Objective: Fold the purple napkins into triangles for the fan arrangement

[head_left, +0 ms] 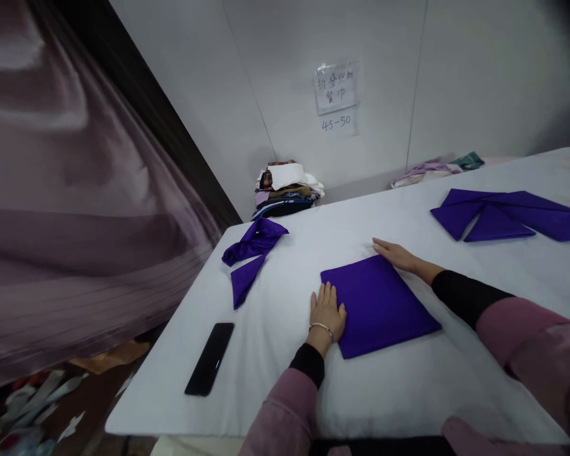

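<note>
"So, what lies closest to us?"

"Two pink sleeves [289,405] with black cuffs, reaching over a white-covered table [275,342]. The left hand [327,311] has a bracelet [321,325] at its wrist."

"Is that hand gripping anything?"

"No, it rests flat, palm down, its fingers stretched out and its thumb a little apart, on the left edge of a folded purple cloth [382,307]."

"And where is that cloth?"

"On the table in front of the person, spread smooth as a four-sided piece. A black phone [210,359] lies off to its left."

"What about the other hand?"

"The right hand [399,256] is at the far right corner of the cloth, fingers straight and close together, not clamped on anything. Its fingertips point past the corner."

"Farther out?"

"A twisted purple cloth [253,246] on the left, and a loosely folded purple piece [496,218] on the right."

"Then the back?"

"A stack of fabrics [287,193], a lower heap of cloth [427,171] to its right, and, on the pale wall [380,38], a handwritten sheet [336,88] with '45-50' below."
</note>
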`<state>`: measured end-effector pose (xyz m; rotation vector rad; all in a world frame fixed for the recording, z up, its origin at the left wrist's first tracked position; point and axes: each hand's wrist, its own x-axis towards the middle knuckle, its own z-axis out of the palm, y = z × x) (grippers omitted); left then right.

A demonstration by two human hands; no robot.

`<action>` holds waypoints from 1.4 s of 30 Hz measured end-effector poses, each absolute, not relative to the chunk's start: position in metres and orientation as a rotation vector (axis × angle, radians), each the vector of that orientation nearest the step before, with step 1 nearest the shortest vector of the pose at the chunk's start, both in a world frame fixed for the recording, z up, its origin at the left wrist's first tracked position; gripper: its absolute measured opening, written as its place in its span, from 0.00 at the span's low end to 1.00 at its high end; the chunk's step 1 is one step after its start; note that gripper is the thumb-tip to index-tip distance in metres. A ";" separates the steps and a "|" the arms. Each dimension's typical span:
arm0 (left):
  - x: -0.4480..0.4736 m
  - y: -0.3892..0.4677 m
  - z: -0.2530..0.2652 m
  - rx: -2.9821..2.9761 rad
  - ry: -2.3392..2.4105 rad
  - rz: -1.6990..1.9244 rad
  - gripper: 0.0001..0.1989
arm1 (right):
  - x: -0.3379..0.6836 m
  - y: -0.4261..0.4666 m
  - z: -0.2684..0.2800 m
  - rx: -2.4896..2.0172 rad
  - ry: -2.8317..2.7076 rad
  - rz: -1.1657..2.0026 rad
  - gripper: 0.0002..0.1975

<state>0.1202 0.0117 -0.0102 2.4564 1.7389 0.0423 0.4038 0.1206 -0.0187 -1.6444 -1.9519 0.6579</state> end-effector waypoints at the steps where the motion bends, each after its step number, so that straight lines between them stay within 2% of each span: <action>1: 0.120 0.013 -0.010 2.457 1.737 0.040 0.29 | 0.413 0.117 -0.018 -1.648 -1.912 0.655 0.36; 6: 0.118 0.017 -0.005 2.408 1.730 0.103 0.28 | 0.434 0.094 -0.013 -1.662 -2.049 0.612 0.25; 10: 0.123 -0.010 0.005 2.394 1.688 0.355 0.26 | 0.421 0.095 -0.004 -1.743 -2.251 0.447 0.23; 14: 0.131 -0.058 0.011 2.559 1.366 0.453 0.26 | 0.402 0.110 0.007 -1.741 -2.369 0.420 0.22; 18: 0.128 -0.075 0.008 2.696 1.254 0.345 0.10 | 0.390 0.124 0.015 -1.779 -2.445 0.442 0.21; 20: 0.121 -0.068 0.004 2.779 1.269 0.274 0.06 | 0.389 0.128 0.020 -1.837 -2.446 0.501 0.20; 25: 0.091 -0.023 0.006 2.906 1.319 0.150 0.08 | 0.397 0.118 0.031 -1.969 -2.345 0.748 0.13; 31: 0.073 0.033 0.013 2.618 1.652 0.293 0.14 | 0.415 0.045 0.031 -1.983 -2.053 1.223 0.09; 34: 0.079 0.034 0.007 2.567 1.662 0.368 0.19 | 0.418 -0.005 0.023 -1.852 -1.576 1.659 0.07; 36: 0.082 0.025 0.002 2.482 1.640 0.495 0.22 | 0.419 -0.038 0.018 -1.762 -1.306 1.810 0.08; 40: 0.077 -0.001 -0.004 2.140 1.706 0.792 0.21 | 0.435 -0.083 0.013 -1.763 -1.303 1.879 0.13; 42: 0.076 -0.017 -0.004 2.015 1.737 0.856 0.15 | 0.450 -0.088 0.018 -1.924 -1.567 1.687 0.17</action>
